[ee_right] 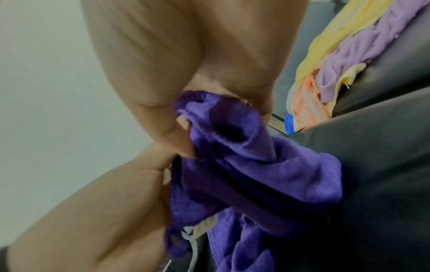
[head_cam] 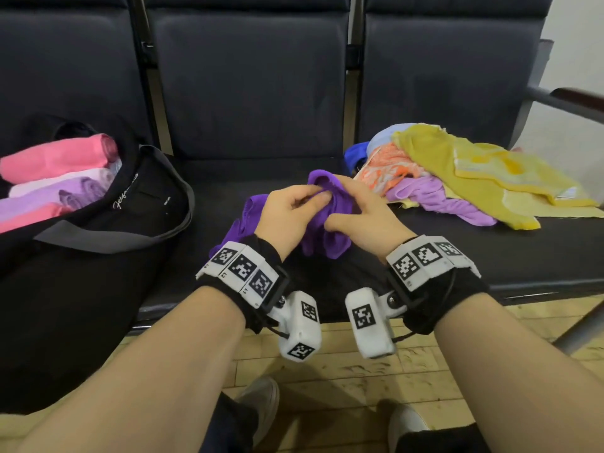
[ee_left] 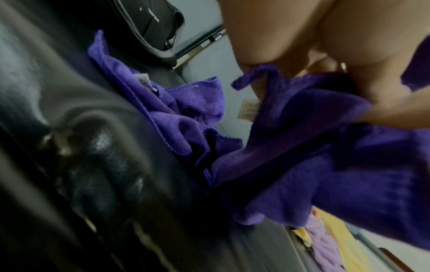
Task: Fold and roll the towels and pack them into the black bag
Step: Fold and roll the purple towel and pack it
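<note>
In the middle of the frame, the left hand [head_cam: 289, 212] and right hand [head_cam: 356, 212] both pinch the bunched purple towel [head_cam: 322, 237] above the table [head_cam: 457, 253]. It may slip down or roll up lumpy and not fit the black bag [head_cam: 137, 204] at left.

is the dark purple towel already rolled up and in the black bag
No, the dark purple towel is bunched, held by the left hand and right hand over the bench seat, outside the black bag.

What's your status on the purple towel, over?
Left hand and right hand both pinch the purple towel, bunched, not yet folded. Black bag open, rolled towels inside. Loose pile waits right. Nothing blocking.
</note>
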The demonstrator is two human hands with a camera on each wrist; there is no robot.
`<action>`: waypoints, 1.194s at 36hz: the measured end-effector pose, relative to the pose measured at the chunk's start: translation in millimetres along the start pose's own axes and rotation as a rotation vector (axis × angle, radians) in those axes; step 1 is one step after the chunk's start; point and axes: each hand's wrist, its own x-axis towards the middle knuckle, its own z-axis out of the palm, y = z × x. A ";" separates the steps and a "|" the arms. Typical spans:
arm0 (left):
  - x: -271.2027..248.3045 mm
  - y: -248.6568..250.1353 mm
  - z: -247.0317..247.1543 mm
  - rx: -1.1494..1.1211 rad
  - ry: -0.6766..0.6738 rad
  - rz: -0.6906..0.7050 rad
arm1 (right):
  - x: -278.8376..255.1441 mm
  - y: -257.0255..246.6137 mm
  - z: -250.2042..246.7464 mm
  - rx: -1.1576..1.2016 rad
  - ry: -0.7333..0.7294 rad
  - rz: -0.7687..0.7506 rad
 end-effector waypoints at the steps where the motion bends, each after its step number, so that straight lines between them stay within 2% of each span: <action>1: -1.7 0.3 -0.1 -0.009 -0.026 -0.006 | -1.1 0.3 0.9 -0.011 -0.020 -0.013; 4: -2.8 -0.2 -0.9 0.063 -0.040 0.035 | -3.1 -1.5 1.9 -0.117 0.009 -0.060; 7: 3.2 -6.1 -1.9 0.204 0.014 0.075 | -2.4 -1.0 1.3 -0.308 0.121 -0.076; 9: 6.3 -10.9 -1.8 0.276 0.037 0.110 | -1.8 0.3 0.6 -0.350 0.218 -0.081; 13: 8.0 -20.5 -2.4 0.421 0.019 0.086 | 1.6 -0.1 -9.9 -0.279 0.467 -0.050; 17: 8.0 -29.3 -6.1 0.498 -0.025 0.018 | 6.8 -1.3 -21.3 -0.116 0.626 -0.020; 19: 8.3 -30.4 -7.4 0.456 -0.015 -0.024 | 8.8 0.9 -25.7 -0.035 0.689 0.020; 24: 9.4 -20.8 -6.3 0.248 -0.023 -0.084 | 10.1 7.5 -28.6 0.055 0.677 0.123; 27: 5.2 -18.9 -3.0 0.239 -0.139 -0.073 | 8.6 4.5 -25.0 0.113 0.559 0.148; 29: 1.5 -18.3 -0.2 0.191 -0.169 -0.095 | 7.4 -1.1 -21.6 0.121 0.472 0.127; 32: 2.2 -14.6 3.0 0.134 -0.084 -0.055 | 7.8 -2.5 -20.1 0.150 0.425 0.133; 35: 7.5 -13.8 0.9 0.117 0.060 -0.053 | 10.8 8.0 -22.3 0.200 0.404 0.302; 38: 10.6 -16.7 -3.3 0.104 0.190 -0.060 | 16.7 25.8 -27.9 0.496 0.339 0.465; 41: 12.8 -18.3 -7.3 0.152 0.285 -0.048 | 21.8 31.0 -35.9 0.806 0.465 0.468; 43: 14.5 -18.2 -10.3 0.159 0.341 -0.029 | 20.0 30.9 -41.9 0.820 0.539 0.488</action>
